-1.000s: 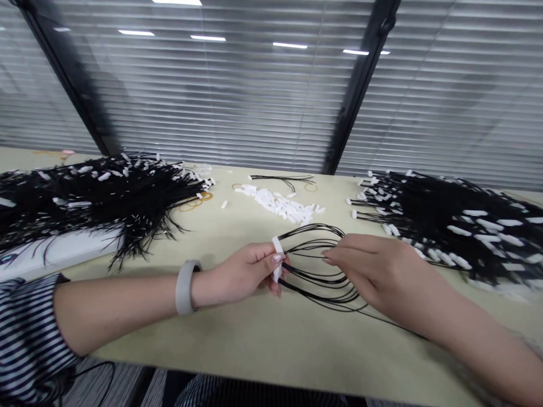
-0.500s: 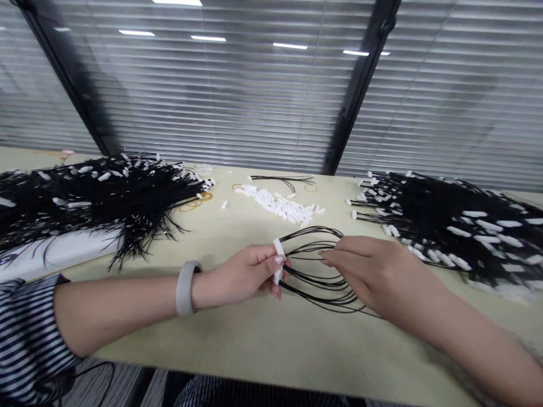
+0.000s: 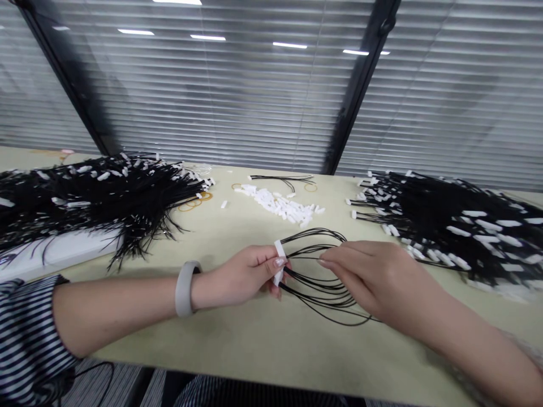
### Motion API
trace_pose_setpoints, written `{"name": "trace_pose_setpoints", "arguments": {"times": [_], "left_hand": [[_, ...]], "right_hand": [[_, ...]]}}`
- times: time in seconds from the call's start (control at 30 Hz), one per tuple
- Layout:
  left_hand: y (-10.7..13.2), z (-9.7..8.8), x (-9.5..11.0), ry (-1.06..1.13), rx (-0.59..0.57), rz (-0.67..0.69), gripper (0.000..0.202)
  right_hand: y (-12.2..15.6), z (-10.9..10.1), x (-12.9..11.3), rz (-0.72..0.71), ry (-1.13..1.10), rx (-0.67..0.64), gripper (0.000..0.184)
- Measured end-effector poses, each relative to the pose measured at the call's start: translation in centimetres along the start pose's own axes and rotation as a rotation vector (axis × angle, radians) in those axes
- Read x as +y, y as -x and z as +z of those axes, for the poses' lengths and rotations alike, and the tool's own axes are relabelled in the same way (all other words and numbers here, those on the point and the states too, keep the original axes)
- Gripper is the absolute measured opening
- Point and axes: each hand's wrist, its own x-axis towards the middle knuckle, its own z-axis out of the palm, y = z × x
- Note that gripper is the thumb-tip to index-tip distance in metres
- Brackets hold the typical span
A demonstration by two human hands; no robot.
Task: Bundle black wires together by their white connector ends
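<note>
Between thumb and fingers, my left hand (image 3: 250,274) pinches a long white connector housing (image 3: 279,249), held tilted above the table. Thin black wires (image 3: 318,284) come out of its right side and bow outward in loops toward my right hand (image 3: 365,277). That hand is closed around the gathered wires, its thumb and index fingertip pressed together at the left. The wire ends inside its grip are hidden. One lower wire hangs in a wider loop below the others.
Loose white connector housings (image 3: 282,204) lie mid-table, with a short wire harness (image 3: 280,178) behind them. Heaps of black wires with white connectors fill the left (image 3: 127,186) and right (image 3: 432,209). A white box (image 3: 80,249) sits under the left heap. Blinds (image 3: 233,102) stand behind the table.
The lowest wire loop has dropped and spread wider. My right hand has shifted slightly down and left, and both hands keep their grip.
</note>
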Motion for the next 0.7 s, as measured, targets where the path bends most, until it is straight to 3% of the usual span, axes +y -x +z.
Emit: {"name": "trace_pose_setpoints", "arguments": {"times": [0.7], "left_hand": [[-0.04,0.05,-0.19,-0.03,0.001,0.0,0.029]], "right_hand": [[-0.19,-0.73,-0.6,0.059,-0.281,-0.045,0.022]]}}
